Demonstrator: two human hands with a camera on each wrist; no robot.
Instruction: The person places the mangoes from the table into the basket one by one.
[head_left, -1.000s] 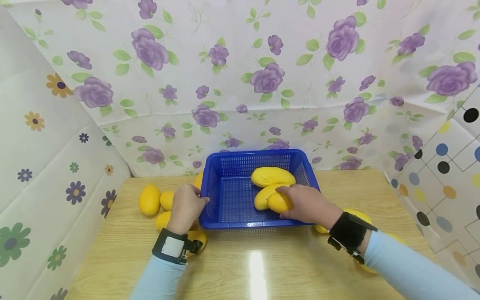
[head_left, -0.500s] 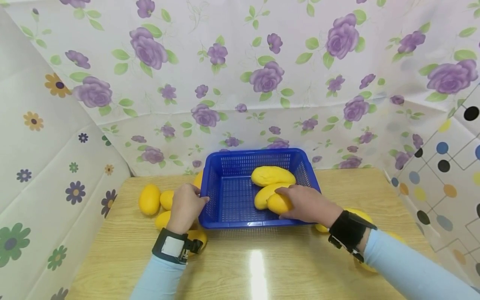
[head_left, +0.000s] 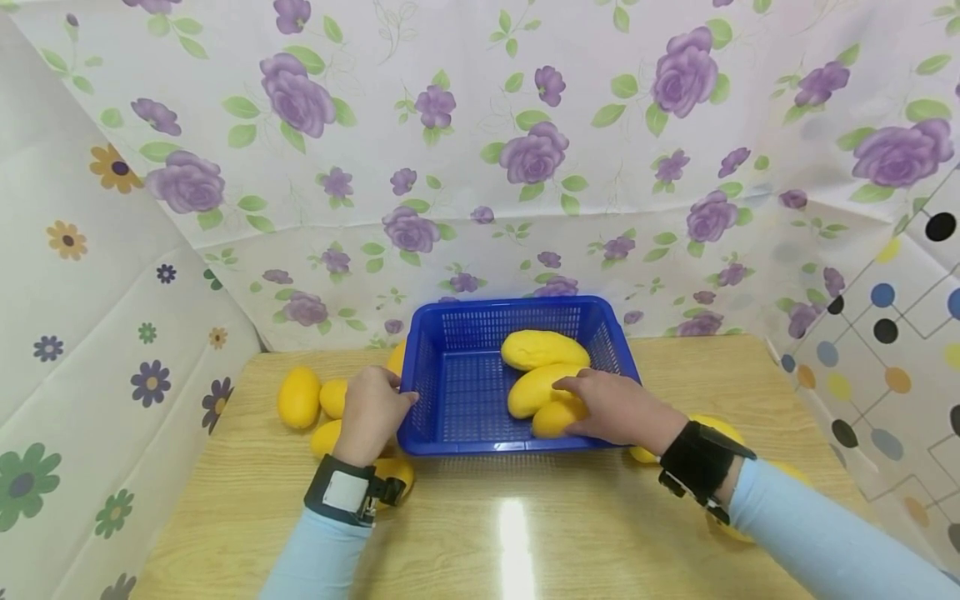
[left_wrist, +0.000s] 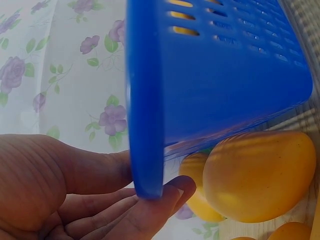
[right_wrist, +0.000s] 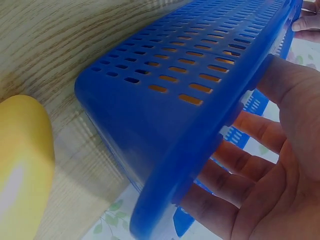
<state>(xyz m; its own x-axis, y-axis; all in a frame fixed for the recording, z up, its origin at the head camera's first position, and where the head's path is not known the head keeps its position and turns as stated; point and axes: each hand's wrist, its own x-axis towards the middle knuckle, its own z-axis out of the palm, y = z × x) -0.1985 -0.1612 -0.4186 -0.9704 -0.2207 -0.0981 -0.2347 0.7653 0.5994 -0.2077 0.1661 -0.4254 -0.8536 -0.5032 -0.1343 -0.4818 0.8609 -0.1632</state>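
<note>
A blue perforated plastic basket stands on the table. Three yellow mangoes lie in its right half: a back mango, a middle mango and a front mango. My left hand grips the basket's left rim, and in the left wrist view thumb and fingers pinch the rim. Over the right rim reaches my right hand, its fingers spread loosely above and beside the front mango, which lies low in the basket. In the right wrist view the basket's wall hides that mango except through the slots.
Left of the basket lie several mangoes, among them a mango at the outer side and a mango by my wrist. More mangoes, such as a mango, lie right, partly under my forearm. Flowered sheeting encloses the table.
The front mango has dropped a little inside the basket as my right hand's fingers loosened and parted from it. My left hand stays on the rim.
</note>
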